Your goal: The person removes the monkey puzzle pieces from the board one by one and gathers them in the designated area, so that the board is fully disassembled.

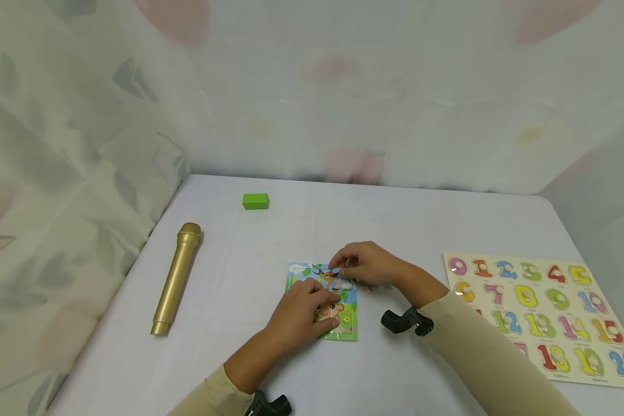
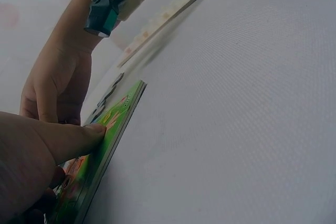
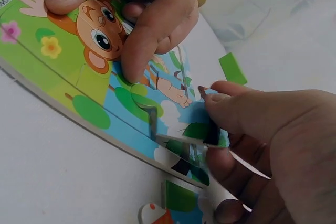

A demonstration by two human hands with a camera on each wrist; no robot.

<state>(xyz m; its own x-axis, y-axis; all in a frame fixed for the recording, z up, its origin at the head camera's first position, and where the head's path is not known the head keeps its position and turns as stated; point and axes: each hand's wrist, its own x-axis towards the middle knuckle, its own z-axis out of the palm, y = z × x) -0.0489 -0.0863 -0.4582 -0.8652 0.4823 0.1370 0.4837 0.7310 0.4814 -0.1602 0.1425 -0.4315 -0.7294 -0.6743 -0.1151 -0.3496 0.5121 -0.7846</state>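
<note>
Sleeve [image 1: 489, 352] nearest me, right hand [image 1: 368, 266] fingers pinching a piece [image 3: 195, 129] near the puzzle [image 1: 349, 315] edge, left hand [image 1: 297, 315], fingers relaxed, atop it, tabletop [image 1: 400, 225] between it and number board [image 1: 546, 311].

Ones and twos before you

You count one left hand [image 1: 300, 312], one right hand [image 1: 366, 264] and two black wrist mounts [image 1: 408, 322]. On one surface [image 1: 135, 375] you have one animal puzzle [image 1: 351, 333], one number board [image 1: 510, 297], one green block [image 1: 256, 201], one gold microphone [image 1: 177, 280]. You have one raised puzzle piece [image 3: 197, 129]; other loose pieces [image 3: 181, 198] are partly hidden, uncountable.
</note>
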